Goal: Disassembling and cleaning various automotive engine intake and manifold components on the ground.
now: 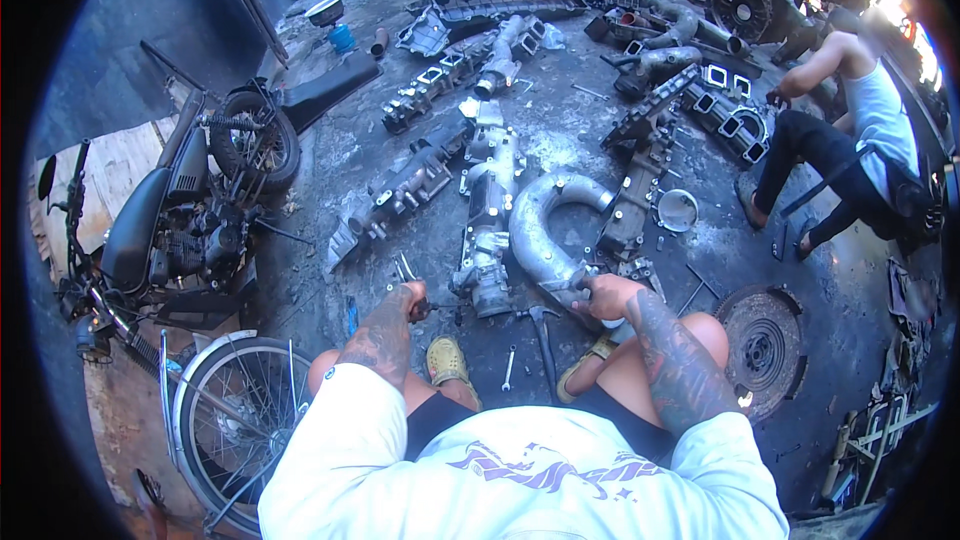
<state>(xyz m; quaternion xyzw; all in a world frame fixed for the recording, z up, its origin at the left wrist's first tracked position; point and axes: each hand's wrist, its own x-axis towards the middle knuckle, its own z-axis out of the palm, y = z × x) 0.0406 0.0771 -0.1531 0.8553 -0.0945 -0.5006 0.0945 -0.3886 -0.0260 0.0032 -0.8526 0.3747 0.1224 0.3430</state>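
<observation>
Right hand (603, 297) hiding pipe (540, 230) end

A curved pipe (545, 230) of dull, pale cast metal, rough and matt, was gripped by the right hand (607, 297). A thin metal tool (437, 308), slightly bright, was held in the left hand (400, 304). The long manifold (487, 210) was seen as grey cast metal, grimy and unpolished. A rusty, coarse finish was shown by the round disc (760, 348). The concrete floor (330, 270) was dark, stained and oily-looking. Glossy black paint was seen on the motorcycle (165, 230).
</observation>
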